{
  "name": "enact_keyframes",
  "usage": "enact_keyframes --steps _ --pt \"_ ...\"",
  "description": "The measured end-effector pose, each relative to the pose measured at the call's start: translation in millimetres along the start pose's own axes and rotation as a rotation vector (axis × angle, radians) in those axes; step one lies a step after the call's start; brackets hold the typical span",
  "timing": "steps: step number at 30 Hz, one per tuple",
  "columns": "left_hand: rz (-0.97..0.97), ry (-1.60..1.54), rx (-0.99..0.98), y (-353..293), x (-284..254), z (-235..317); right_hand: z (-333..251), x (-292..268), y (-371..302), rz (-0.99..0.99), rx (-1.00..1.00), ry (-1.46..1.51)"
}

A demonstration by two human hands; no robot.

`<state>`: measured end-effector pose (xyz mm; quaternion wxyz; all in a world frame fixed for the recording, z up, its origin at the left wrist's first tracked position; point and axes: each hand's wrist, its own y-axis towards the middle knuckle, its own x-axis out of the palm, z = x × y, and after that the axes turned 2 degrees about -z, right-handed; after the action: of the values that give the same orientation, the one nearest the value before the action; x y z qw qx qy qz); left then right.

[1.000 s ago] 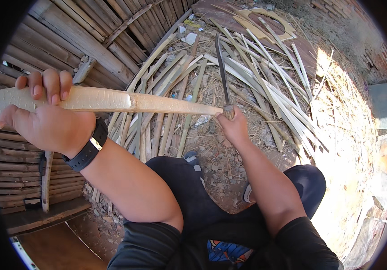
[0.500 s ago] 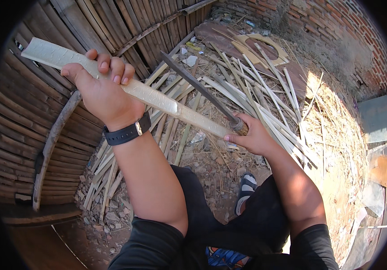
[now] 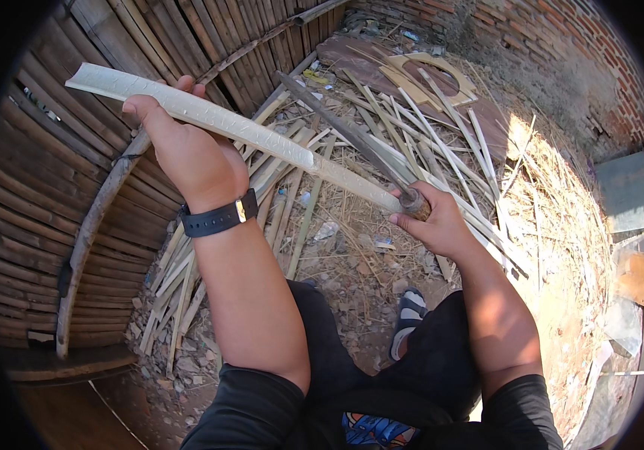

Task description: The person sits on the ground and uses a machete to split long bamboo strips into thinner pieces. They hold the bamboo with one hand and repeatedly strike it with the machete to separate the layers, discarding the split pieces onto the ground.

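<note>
A pale split bamboo strip point(image 3: 262, 142), trough-shaped at its far end, slants across in front of me from upper left to lower right. My left hand point(image 3: 191, 161) is closed around its upper part, thumb on the near side and most fingers hidden behind it. My right hand point(image 3: 436, 225) grips the wooden handle point(image 3: 415, 204) of a long dark-bladed knife point(image 3: 344, 127). Its blade points to the upper left, above the strip and apart from it along most of its length. The strip's lower end reaches the right thumb and fingers, where its tip is hidden.
Many cut bamboo strips point(image 3: 472, 187) lie over straw and rubble on the ground. A board with a round hole point(image 3: 453, 71) lies at the back. A bamboo wall point(image 3: 52, 210) with a curved pole point(image 3: 86, 240) stands left, a brick wall point(image 3: 547, 67) back right.
The bamboo strip has shifted right and turned, so its hollow end shows more. My left fingers have slipped further behind it. The right hand and knife have moved slightly right and up.
</note>
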<state>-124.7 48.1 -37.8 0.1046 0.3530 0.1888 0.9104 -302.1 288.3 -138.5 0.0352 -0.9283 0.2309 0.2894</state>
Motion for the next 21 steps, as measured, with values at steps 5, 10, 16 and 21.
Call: enact_keyframes --steps 5,10,16,21 --pt "0.106 0.147 -0.074 4 -12 -5 10 -57 2 0.174 0.09 -0.199" --pt "0.202 0.136 -0.004 12 -31 5 80 -169 -15 0.311 0.243 -0.537" --pt "0.153 -0.003 0.319 10 -28 68 96 -212 -80 0.267 0.308 -0.428" --pt "0.094 -0.05 0.622 0 -39 124 61 -158 -86 0.202 0.266 -0.018"
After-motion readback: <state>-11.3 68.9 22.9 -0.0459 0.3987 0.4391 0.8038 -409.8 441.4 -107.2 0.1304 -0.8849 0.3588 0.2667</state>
